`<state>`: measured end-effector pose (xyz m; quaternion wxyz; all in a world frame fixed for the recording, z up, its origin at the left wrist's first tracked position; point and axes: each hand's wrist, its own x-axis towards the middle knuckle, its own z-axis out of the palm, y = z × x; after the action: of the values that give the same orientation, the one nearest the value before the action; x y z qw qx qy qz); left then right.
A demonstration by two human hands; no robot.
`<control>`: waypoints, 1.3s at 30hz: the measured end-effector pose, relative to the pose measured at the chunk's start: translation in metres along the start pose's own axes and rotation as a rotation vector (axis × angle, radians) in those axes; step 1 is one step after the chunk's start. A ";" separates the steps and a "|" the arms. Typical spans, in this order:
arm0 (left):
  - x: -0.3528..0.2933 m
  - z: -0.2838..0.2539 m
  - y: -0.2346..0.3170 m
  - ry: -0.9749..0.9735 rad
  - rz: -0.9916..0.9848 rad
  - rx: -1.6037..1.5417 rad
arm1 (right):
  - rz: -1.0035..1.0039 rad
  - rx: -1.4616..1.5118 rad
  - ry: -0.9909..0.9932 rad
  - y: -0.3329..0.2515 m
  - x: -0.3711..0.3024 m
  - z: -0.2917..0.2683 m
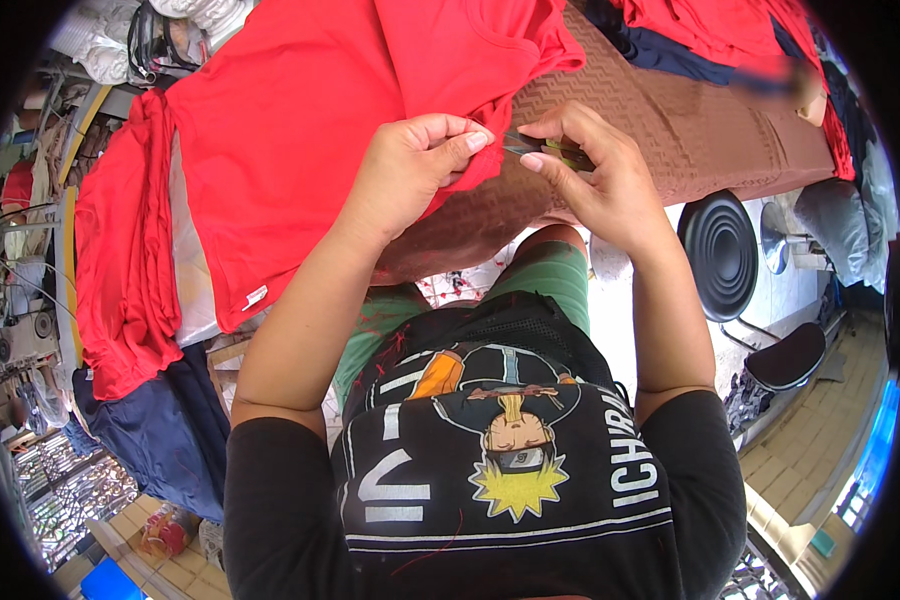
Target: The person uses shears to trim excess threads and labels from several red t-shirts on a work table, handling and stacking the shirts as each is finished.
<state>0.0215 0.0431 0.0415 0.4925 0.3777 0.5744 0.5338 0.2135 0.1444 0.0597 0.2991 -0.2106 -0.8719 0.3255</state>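
A red shirt [300, 120] lies spread over the brown-covered table, its neckline at the far side and a small white label at its near left hem. My left hand [410, 165] pinches an edge of the shirt between thumb and forefinger. Close by on the right, my right hand [590, 170] is closed around small thread snips [560, 152], whose thin blades point left toward the pinched cloth. The palm and fingers partly cover the snips. The blade tips stand just beside the red edge; whether they touch a thread is too small to tell.
More red garments [120, 250] hang at the left, above dark blue cloth [165, 425]. Another red and navy pile sits at the far right of the brown tablecloth [660, 130], near a blurred co-worker's hand. A round black stool [720, 255] stands at the right, beside a dark padded seat [785, 357].
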 end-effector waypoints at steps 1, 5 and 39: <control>0.000 -0.001 0.000 -0.010 -0.004 -0.006 | -0.022 -0.007 -0.010 0.002 0.000 -0.001; -0.001 0.001 0.004 0.000 -0.007 -0.021 | -0.047 0.006 -0.031 0.004 0.001 0.000; 0.001 0.009 0.002 0.096 0.241 -0.060 | 0.011 0.006 0.167 -0.019 0.016 0.025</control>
<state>0.0299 0.0464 0.0434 0.4079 0.4033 0.5313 0.6235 0.1823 0.1290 0.0634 0.3699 -0.2407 -0.8417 0.3110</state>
